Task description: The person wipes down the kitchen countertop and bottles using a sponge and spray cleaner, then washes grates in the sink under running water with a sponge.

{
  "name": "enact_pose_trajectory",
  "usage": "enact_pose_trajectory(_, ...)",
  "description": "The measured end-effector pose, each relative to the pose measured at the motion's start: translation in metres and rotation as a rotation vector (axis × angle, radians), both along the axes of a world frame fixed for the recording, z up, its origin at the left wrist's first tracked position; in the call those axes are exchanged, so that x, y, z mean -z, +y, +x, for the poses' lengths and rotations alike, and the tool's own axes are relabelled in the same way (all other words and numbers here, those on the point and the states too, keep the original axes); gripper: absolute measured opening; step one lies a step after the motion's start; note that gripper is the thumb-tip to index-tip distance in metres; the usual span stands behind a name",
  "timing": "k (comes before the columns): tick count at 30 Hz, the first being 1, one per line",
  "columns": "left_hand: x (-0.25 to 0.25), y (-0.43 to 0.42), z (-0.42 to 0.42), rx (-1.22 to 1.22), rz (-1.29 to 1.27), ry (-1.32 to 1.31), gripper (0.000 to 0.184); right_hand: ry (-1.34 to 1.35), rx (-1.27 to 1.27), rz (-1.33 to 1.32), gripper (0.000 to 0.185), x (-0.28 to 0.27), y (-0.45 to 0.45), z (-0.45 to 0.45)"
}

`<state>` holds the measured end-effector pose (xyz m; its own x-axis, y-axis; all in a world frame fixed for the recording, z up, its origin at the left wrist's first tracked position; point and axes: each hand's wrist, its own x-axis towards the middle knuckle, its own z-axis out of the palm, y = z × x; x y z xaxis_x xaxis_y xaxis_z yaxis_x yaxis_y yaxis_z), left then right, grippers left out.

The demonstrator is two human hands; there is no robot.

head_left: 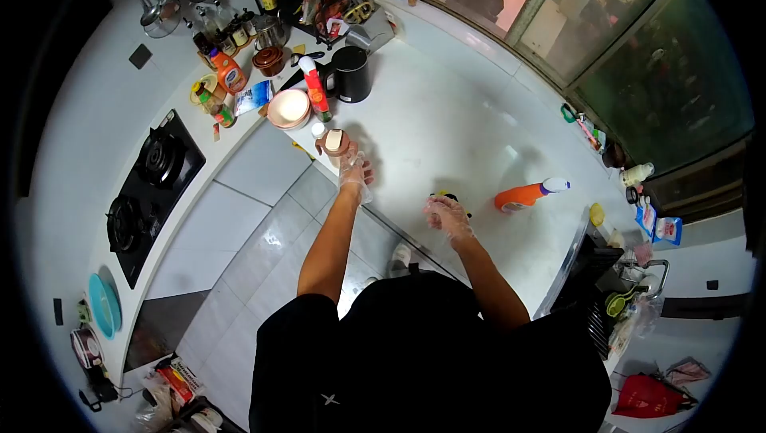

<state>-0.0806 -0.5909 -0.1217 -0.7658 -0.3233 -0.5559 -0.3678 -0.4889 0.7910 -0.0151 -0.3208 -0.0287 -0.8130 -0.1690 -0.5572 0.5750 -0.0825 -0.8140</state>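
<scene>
My left hand (353, 171), in a clear plastic glove, is closed at the near side of a brown jug (329, 146) with a pale lid, by the counter's left front edge. A white-capped bottle (318, 130) stands just behind the jug. My right hand (449, 217), gloved too, is over the counter with its fingers curled. A small yellow and black thing (445, 194) shows at its far side; its kind and what lies under the fingers are hidden. Right of that hand is an orange spray bottle (520, 195) with a white and purple top.
On the white counter (447, 114) stand a black kettle (349, 74), a red bottle (314, 90) and stacked bowls (289, 109). A black gas hob (155, 185) is at left. Further right are a sink area (594, 265) and a windowsill with several small items.
</scene>
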Motion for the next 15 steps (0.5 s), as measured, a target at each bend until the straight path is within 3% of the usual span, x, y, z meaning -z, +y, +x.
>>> enact_pose_trajectory(9, -0.018, 0.039, -0.008, -0.135, 0.143, 0.076, 0.075, -0.082, 0.017, 0.033, 0.02, 0.027, 0.012, -0.032)
enact_pose_trajectory(15, -0.008, 0.038, -0.01, -0.117, 0.173, 0.092, 0.076, -0.029, -0.021, -0.011, 0.028, 0.03, 0.003, -0.031)
